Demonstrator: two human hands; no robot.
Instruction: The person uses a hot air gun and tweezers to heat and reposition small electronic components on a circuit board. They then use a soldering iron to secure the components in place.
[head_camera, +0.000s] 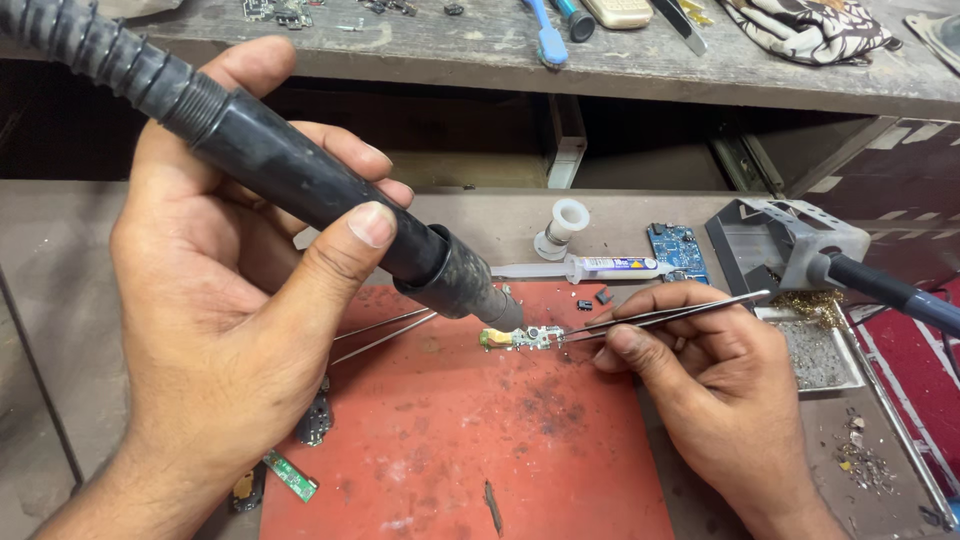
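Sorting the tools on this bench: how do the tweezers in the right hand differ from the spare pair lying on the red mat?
The held tweezers are pinched in the right hand, tips at the small circuit part; the spare tweezers lie untouched, partly behind the left hand. Held ones point left, spare ones right. Both are slim and metallic.

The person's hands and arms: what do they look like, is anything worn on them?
Both the left hand and the right hand are bare: no gloves and no watch in view. Whether the right hand bears a ring is too small to tell. The wrists and what shows of the forearms carry no sleeves. The nails are short and plain.
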